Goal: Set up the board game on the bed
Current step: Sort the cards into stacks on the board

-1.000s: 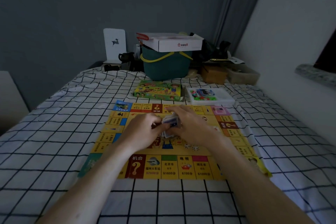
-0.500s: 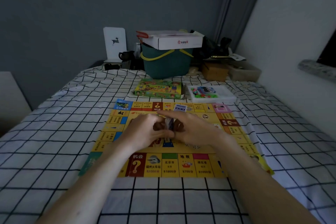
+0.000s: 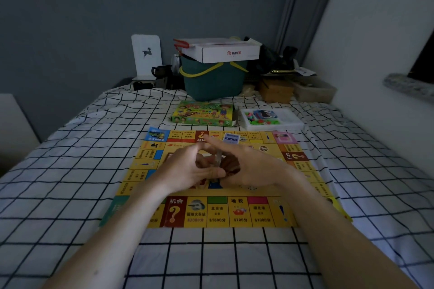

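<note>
Game board (image 3: 218,212), yellow, lies flat on the bed (image 3: 70,171) over the black-and-white grid sheet, near edge toward the person. Both hands meet above the board's middle. Left hand (image 3: 187,169): fingers curled round a small stack of cards (image 3: 218,159), held on edge between the two hands. Right hand (image 3: 253,166): fingers stretched out toward the left, lying along the stack's far side; whether the thumb pinches the cards cannot be told, the stack being mostly hidden and blurred. One blue-and-white card (image 3: 231,138) lies flat on the far border of the board, just beyond the fingertips. Two dice (image 3: 250,187) sit on the board near the right wrist. Game box (image 3: 203,114), green and colourful, rests on the bed just past the board's far edge. White tray (image 3: 272,119) with small coloured pieces beside it, to the right. Behind them, a dark green basket (image 3: 211,82) with a white carton (image 3: 220,50) on top.
</note>
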